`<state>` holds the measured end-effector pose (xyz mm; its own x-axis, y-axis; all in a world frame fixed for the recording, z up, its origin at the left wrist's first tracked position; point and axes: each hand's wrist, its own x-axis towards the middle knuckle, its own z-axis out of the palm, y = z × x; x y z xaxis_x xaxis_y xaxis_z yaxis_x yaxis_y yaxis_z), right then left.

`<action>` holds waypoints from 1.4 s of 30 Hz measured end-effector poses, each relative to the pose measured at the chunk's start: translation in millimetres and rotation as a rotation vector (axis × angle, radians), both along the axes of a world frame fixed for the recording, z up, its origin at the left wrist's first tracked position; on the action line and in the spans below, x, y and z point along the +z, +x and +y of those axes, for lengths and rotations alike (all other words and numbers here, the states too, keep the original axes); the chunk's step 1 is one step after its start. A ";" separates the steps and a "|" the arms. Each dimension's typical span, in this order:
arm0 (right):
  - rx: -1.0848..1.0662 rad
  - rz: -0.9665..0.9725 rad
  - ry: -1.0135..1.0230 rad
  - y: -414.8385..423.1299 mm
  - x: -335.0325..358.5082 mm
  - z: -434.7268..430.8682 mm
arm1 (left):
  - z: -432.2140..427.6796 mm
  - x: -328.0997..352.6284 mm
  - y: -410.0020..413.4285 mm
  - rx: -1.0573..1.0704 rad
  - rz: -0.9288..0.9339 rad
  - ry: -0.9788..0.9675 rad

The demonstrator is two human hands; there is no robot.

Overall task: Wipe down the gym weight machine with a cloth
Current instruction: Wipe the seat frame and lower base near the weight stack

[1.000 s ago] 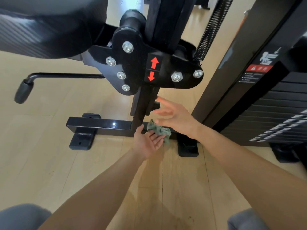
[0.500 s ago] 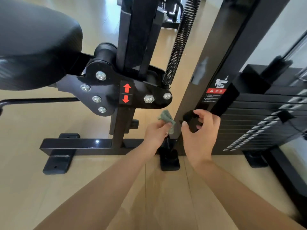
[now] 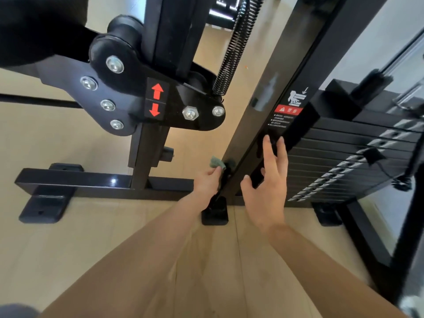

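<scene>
Your left hand (image 3: pixel 206 181) pinched the small green cloth (image 3: pixel 215 162) just beside the machine's slanted post (image 3: pixel 270 88), at ten o'clock from your right hand (image 3: pixel 267 182), fingers spread flat on that post; the cloth looked soft, light, best gripped bunched.

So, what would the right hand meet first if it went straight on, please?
Likely the black post, just below its warning label; the right hand looks nearly touching it, though depth is unclear.
</scene>
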<state>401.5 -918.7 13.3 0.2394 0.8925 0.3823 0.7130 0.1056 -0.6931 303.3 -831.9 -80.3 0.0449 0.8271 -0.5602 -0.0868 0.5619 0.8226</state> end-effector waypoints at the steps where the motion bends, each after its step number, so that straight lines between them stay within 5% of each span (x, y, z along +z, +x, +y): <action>1: 0.017 -0.002 -0.009 1.2 -0.8 -0.4 | -0.2 -7.4 0.6 0.012 -0.014 -0.070; 5: 0.069 0.009 -0.022 7.7 -3.2 -0.5 | -3.9 -9.7 5.8 0.062 -0.086 -0.183; 17: 0.103 0.061 -0.003 14.8 0.0 0.6 | -34.2 52.2 8.4 0.053 -0.107 0.406; 28: 0.082 0.162 -0.059 6.1 4.9 -1.9 | -59.4 27.9 -2.1 -0.108 0.177 0.275; 35: -0.050 0.376 0.000 -25.4 29.8 -12.8 | -58.8 100.8 -17.3 -0.212 -0.154 0.430; 42: 0.151 0.735 -0.163 -58.7 73.0 -15.0 | -66.3 155.3 -85.9 -0.222 -0.131 0.498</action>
